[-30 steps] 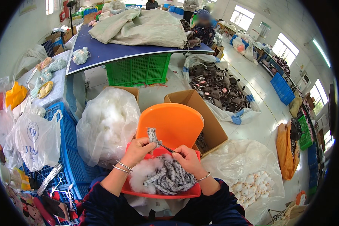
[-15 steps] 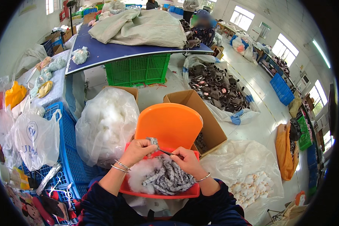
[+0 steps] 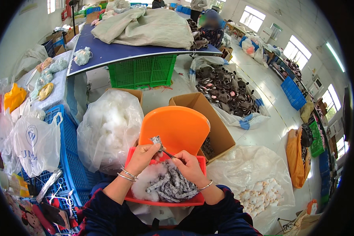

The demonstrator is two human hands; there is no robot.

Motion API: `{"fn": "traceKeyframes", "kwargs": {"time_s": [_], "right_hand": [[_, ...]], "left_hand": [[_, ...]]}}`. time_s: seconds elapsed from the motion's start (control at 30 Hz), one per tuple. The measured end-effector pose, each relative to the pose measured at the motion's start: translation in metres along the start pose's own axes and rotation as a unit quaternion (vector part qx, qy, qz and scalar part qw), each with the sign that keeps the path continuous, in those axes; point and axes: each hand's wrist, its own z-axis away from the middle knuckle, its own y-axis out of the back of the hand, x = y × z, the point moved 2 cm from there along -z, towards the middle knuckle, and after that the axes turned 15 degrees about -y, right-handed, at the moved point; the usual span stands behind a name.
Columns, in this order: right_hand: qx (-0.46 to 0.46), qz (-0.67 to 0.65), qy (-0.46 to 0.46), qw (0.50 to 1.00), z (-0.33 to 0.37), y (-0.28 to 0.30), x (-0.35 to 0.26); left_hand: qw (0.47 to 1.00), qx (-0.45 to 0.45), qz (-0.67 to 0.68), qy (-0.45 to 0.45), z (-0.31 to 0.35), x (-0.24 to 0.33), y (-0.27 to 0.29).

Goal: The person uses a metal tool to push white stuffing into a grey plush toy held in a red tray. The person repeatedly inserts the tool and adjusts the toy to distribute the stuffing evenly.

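My left hand pinches a small grey-and-white plush piece, whose end sticks up above the fingers. A thin dark tool runs from my right hand toward that piece; its handle end is wrapped by the right fingers, and its exact kind cannot be made out. Below both hands sits a red tray. It holds a heap of grey-and-white plush strips and, on the left, loose white stuffing. An orange chair back rises just behind the tray.
A clear bag of white stuffing stands left, beside blue crates with scissors. Right are a cardboard box, a bag of white pieces and a sack of dark plush parts. A blue table and a person are beyond.
The plush piece now stands more upright and shows more above my left fingers. Both hands have shifted slightly, and the tool slants more steeply. The whole view has moved a little.
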Motion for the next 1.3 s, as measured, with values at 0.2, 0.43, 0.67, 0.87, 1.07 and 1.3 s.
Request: {"fn": "traceKeyframes", "kwargs": {"time_s": [0.2,0.43,0.67,0.87,1.07,1.3], "right_hand": [[-0.004,0.001,0.003,1.000,-0.001,-0.001,0.007],[-0.030,-0.061,-0.042,0.997,0.003,-0.009,0.006],[-0.031,-0.082,-0.036,0.996,0.002,-0.011,0.004],[-0.006,-0.031,-0.017,0.999,0.001,-0.005,0.010],[-0.011,-0.034,-0.026,0.999,0.002,-0.004,0.017],[-0.035,-0.062,-0.033,0.997,0.002,-0.007,0.006]], "left_hand": [[0.999,0.036,-0.028,-0.025,0.003,0.003,-0.006],[0.996,0.068,0.010,-0.052,0.014,-0.021,-0.019],[0.996,0.075,-0.031,-0.042,0.011,-0.011,-0.018],[0.996,0.071,-0.021,-0.055,0.005,-0.004,-0.008],[0.994,0.090,0.003,-0.056,0.011,-0.023,-0.015],[0.997,0.075,0.001,-0.032,0.013,-0.023,-0.020]]}}
